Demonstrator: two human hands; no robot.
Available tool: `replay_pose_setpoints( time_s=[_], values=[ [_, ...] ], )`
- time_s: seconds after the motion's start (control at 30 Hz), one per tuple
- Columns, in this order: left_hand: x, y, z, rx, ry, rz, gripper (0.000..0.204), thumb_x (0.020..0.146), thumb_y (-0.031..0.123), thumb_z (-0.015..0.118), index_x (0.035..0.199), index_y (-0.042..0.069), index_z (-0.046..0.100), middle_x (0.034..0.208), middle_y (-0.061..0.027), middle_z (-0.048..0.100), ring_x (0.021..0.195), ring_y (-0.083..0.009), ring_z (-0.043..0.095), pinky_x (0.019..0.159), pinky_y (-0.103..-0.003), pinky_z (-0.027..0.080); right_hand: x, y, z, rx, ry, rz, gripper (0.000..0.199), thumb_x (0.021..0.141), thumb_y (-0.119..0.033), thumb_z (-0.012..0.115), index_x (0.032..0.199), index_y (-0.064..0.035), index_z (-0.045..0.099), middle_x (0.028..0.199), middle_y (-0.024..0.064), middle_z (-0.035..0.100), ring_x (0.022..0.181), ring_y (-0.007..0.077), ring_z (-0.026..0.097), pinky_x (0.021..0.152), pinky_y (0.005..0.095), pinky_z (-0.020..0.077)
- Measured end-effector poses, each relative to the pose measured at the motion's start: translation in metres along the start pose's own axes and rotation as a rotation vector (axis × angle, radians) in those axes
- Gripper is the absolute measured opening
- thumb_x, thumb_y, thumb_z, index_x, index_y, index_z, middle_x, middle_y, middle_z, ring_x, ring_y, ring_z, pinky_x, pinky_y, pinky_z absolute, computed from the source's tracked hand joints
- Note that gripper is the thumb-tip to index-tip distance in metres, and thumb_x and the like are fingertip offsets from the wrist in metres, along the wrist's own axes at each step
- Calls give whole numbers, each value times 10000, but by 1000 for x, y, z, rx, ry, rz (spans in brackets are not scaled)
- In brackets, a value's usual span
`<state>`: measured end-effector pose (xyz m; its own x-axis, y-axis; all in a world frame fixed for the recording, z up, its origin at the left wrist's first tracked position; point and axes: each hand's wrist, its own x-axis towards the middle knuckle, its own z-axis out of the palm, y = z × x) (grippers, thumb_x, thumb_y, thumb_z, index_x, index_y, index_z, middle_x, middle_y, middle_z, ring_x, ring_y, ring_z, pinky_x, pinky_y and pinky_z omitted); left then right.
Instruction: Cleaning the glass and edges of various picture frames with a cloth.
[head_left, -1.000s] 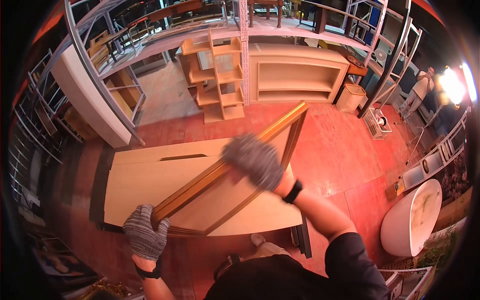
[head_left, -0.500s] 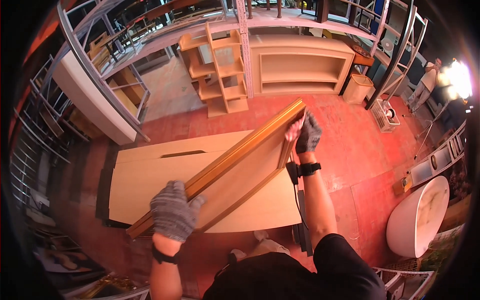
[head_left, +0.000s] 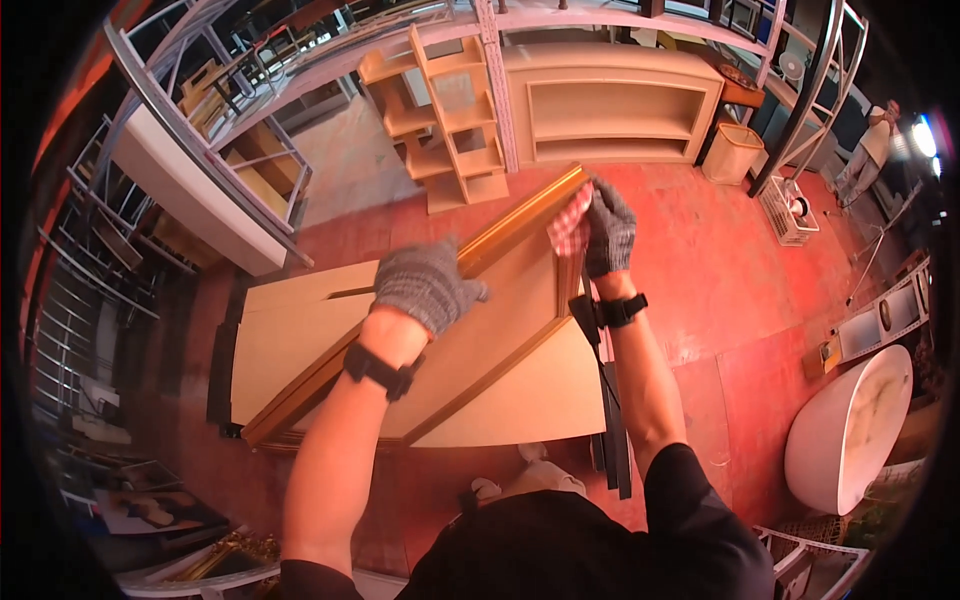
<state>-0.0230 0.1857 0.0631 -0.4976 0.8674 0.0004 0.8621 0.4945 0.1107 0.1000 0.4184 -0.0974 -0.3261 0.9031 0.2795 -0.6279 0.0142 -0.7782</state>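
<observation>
A long wooden frame (head_left: 500, 330) with a gold-brown rim lies tilted over a pale board (head_left: 300, 340) on the red floor. My left hand (head_left: 425, 285), in a grey knit glove, grips the frame's upper rail near its middle. My right hand (head_left: 605, 228), also gloved, presses a red and white cloth (head_left: 568, 228) against the frame's far corner. Both wrists wear black bands.
Pale wooden shelf units (head_left: 445, 120) and a low open cabinet (head_left: 610, 110) stand at the back. A white tub (head_left: 850, 430) sits at the right, dark strips (head_left: 610, 420) lie by my right arm, metal racks (head_left: 200, 150) line the left, and another person (head_left: 872, 135) stands far right.
My left hand has slid up the frame rail from its lower end toward the middle. My right hand has stayed at the far corner, and the red and white cloth shows there now.
</observation>
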Motion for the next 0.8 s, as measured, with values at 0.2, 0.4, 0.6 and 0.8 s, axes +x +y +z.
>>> replay_pose_setpoints(
  time_s=[0.2, 0.4, 0.6, 0.8],
  values=[
    [8, 2, -8, -59, -31, 29, 487, 738, 445, 814, 956, 22, 715, 830, -197, 698, 777, -370, 678, 761, -463, 545, -34, 69, -44, 57, 112, 126, 217, 999, -159, 602, 794, -111, 548, 598, -9, 486, 463, 136, 497, 414, 306, 404],
    [-54, -15, -52, -188, 184, 24, 409, 721, 355, 843, 972, 45, 750, 809, -170, 720, 735, -308, 699, 705, -395, 543, -111, 182, -134, -115, 285, 451, 241, 1004, -109, 588, 1209, -39, 694, 996, 44, 703, 856, 126, 633, 766, 276, 543],
    [-122, -35, -100, -397, 360, -206, 400, 670, 191, 862, 987, -10, 722, 780, -93, 717, 690, -173, 646, 657, -335, 523, -49, 125, -67, -112, 292, 138, 229, 1030, -79, 559, 1216, -49, 690, 876, 5, 661, 757, 86, 590, 679, 242, 510],
    [-185, -89, -95, -586, 620, -219, 653, 702, 292, 910, 1202, -38, 650, 1027, -82, 720, 905, -191, 639, 848, -337, 518, 1, 16, 36, -170, 171, -252, 269, 1057, -43, 474, 1273, -87, 628, 920, -17, 632, 743, 85, 573, 669, 238, 502]
  ],
)
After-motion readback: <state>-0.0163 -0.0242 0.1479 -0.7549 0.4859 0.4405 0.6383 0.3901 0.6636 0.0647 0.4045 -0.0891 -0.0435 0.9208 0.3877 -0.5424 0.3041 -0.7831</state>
